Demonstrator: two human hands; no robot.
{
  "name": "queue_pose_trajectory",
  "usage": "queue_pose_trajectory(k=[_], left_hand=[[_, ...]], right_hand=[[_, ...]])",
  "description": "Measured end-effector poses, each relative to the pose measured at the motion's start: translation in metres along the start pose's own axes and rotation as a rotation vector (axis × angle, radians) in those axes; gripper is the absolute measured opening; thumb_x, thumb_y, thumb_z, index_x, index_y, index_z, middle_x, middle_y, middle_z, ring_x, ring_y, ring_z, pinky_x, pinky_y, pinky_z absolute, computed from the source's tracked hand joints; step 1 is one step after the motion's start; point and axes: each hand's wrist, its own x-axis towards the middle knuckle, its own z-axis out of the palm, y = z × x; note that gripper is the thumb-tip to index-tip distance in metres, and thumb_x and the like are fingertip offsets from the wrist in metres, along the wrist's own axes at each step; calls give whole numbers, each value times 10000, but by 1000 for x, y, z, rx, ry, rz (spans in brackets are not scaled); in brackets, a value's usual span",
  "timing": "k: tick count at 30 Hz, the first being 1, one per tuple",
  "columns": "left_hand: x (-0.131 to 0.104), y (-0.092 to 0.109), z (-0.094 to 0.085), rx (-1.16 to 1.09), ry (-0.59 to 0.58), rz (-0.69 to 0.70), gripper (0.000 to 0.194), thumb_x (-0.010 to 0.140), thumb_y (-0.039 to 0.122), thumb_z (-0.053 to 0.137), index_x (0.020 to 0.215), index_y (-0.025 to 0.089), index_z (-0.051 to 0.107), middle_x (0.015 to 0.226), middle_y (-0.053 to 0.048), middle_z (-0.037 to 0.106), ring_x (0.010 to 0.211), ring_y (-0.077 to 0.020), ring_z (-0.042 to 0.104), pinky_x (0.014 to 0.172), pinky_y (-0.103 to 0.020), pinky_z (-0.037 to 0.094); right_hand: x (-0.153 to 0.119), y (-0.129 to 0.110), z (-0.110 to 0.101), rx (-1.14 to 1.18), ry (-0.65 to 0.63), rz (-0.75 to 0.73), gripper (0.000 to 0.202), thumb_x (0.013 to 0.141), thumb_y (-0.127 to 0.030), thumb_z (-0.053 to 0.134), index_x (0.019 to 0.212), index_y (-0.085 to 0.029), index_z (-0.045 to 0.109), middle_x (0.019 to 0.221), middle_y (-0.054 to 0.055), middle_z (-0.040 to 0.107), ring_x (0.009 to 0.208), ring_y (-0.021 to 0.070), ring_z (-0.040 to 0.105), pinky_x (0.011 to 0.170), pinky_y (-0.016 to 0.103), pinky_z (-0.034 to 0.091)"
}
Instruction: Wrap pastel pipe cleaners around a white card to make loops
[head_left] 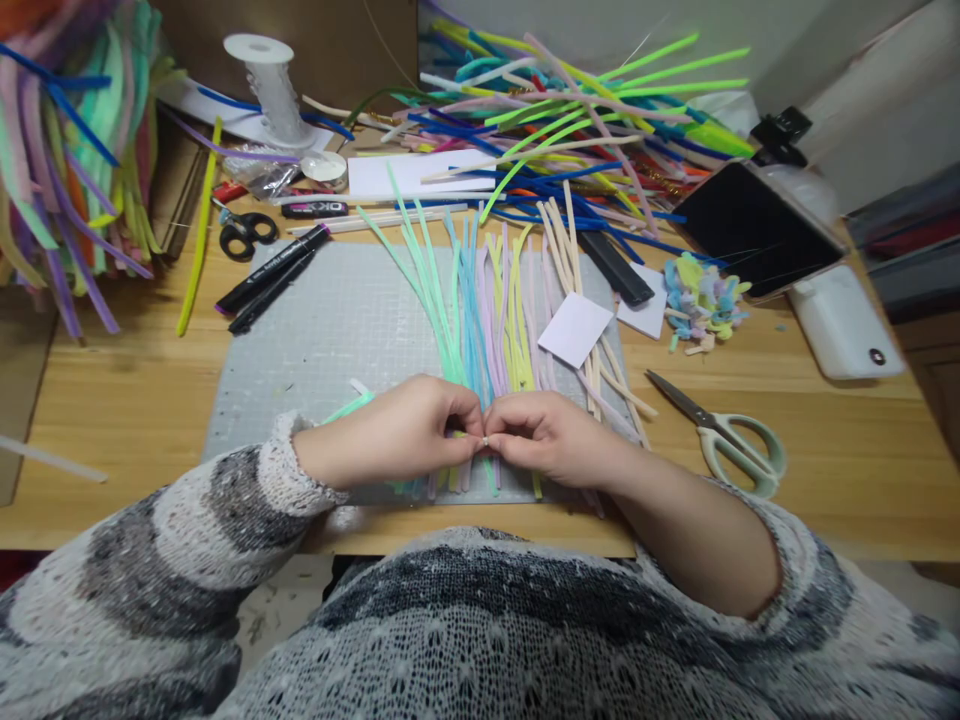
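My left hand (427,428) and my right hand (544,435) meet over the front part of a grey cutting mat (322,310). Thumb and forefinger of each are pinched together, tip to tip, on a tiny pale piece (486,441) whose kind is too small to make out. Beneath and beyond the hands lie rows of pipe cleaners: mint green (427,290), blue (471,300), lilac (493,310), yellow (517,320) and peach (562,240). Their middle lengths are hidden by my hands. A white paper square (575,330) rests on the peach ones.
Scissors with pale handles (739,450) lie at the right, below a heap of cut pipe-cleaner bits (701,295). A phone (757,225) leans behind. Black markers (274,270) and small scissors (247,235) lie left. A large pipe-cleaner pile (585,110) fills the back.
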Motion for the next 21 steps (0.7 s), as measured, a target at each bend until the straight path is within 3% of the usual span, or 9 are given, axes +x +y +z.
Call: queue_pose_trajectory(k=[21], left_hand=[[0,0,-1,56,20,52,119,768,197,529,750,160,641,636,28,633,564,-75,519,525,-199,353]], right_hand=[[1,1,-1,-21,-28,-52,156,799,-235,490,653,-187,516,629,-34,488,616,85,457,596,255,371]])
